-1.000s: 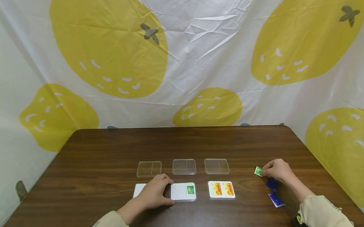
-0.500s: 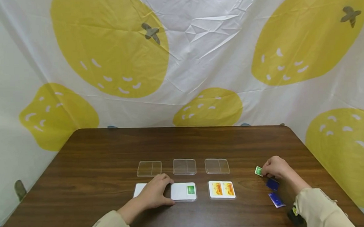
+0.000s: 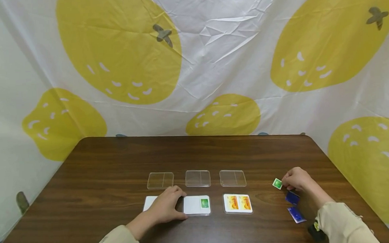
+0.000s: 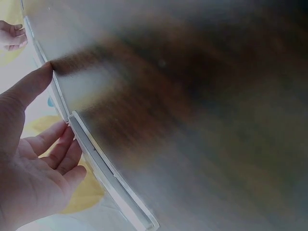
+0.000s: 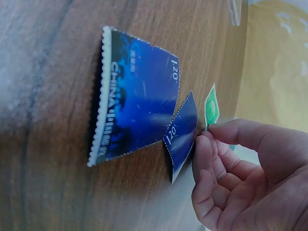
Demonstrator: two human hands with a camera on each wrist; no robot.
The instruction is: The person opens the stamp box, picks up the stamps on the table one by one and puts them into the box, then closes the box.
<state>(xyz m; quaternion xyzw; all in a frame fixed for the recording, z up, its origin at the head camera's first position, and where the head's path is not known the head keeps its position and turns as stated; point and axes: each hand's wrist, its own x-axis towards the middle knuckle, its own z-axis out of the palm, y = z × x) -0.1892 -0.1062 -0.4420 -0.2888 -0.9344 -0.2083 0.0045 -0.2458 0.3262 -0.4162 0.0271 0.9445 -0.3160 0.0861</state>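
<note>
Between thumb and fingertips, my right hand (image 3: pixel 298 178) pinches a small green stamp (image 5: pixel 211 107) by its edge, right at the tabletop. Two blue stamps marked 1.20 lie close by: the nearer one (image 5: pixel 139 96) is slightly curved, and the other (image 5: pixel 184 132) sits beside my fingers. My left hand (image 3: pixel 165 206) holds the middle clear case (image 3: pixel 191 205) at its left end, thumb at the front edge and fingers at the back. That case has a white insert with one green stamp (image 3: pixel 204 203) at its right. The left case (image 3: pixel 149 201) is partly hidden behind my left hand.
A third case (image 3: pixel 238 203) with two orange stamps lies to the right. Behind the cases, three clear lids (image 3: pixel 160 180) form a row on the brown table (image 3: pixel 124 157). A black object (image 3: pixel 316 232) sits by my right sleeve. A fruit-patterned cloth (image 3: pixel 212 73) hangs behind.
The green stamp in my right fingers has turned slightly, showing more of its face. My right wrist has shifted a little, uncovering more of the black object. My left hand holds its place.
</note>
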